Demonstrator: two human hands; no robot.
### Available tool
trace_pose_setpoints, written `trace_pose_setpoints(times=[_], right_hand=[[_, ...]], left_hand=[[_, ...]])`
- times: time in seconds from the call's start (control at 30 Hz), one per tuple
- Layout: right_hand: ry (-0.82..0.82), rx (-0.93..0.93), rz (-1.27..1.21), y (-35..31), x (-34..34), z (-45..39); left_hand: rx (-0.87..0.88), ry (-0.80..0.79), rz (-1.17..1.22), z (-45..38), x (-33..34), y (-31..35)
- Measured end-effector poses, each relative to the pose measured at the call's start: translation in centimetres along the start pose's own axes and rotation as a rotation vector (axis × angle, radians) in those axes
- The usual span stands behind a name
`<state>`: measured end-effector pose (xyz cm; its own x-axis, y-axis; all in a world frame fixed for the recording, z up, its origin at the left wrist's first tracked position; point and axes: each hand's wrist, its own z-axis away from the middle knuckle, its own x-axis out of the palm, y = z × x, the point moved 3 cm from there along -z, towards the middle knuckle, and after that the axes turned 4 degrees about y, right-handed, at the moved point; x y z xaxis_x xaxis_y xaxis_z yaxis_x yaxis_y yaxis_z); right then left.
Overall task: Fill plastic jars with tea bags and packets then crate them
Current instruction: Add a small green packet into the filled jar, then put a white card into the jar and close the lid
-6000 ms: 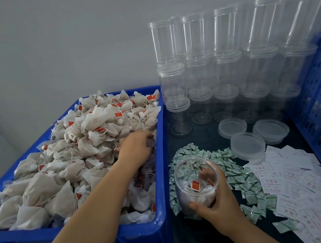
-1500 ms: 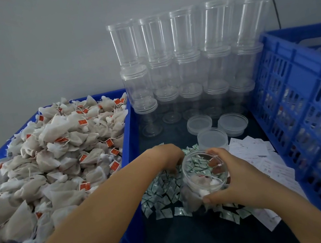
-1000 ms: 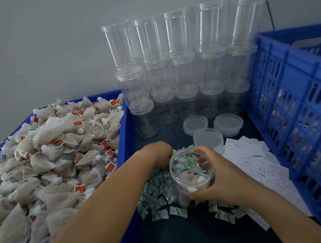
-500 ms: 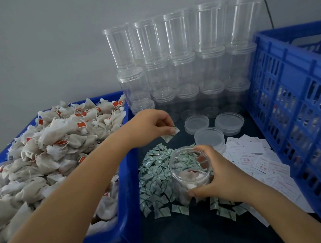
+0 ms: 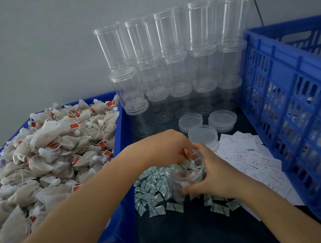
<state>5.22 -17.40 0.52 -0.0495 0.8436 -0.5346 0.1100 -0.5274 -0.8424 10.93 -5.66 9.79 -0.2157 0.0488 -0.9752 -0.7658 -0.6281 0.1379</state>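
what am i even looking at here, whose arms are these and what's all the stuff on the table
No machine here: these are a person's two bare arms, filmed by one camera worn on their head, looking down at the work. The right hand grips a clear round plastic jar already holding some tea bags. The left hand reaches over the jar's mouth; whether it holds anything is too blurred to tell. On the left, a blue plastic bin is heaped with pale tea bags. Under the jar lie small green-and-white packets; to the right, white paper slips. Behind stand stacked empty clear jars and loose lids. A blue slatted crate waits at right.
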Motion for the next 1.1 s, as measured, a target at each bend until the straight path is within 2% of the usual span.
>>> trace_pose_setpoints(times=[0.3, 0.77, 0.93, 1.1], right_hand=[[0.018, -0.024, -0.035, 0.1, 0.2, -0.1], [0.035, -0.021, -0.024, 0.2, 0.4, -0.1], [0.042, -0.022, -0.018, 0.1, 0.3, 0.0], [0.114, -0.085, -0.033, -1.3, -0.7, 1.2]], left_hand=[[0.002, -0.079, -0.251, -1.2, 1.7, 1.2], [-0.014, -0.070, -0.233, -0.9, 1.5, 1.3], [0.041, 0.032, -0.071, -0.5, -0.2, 0.9], [-0.011, 0.297, 0.372, -0.5, -3.3, -0.9]])
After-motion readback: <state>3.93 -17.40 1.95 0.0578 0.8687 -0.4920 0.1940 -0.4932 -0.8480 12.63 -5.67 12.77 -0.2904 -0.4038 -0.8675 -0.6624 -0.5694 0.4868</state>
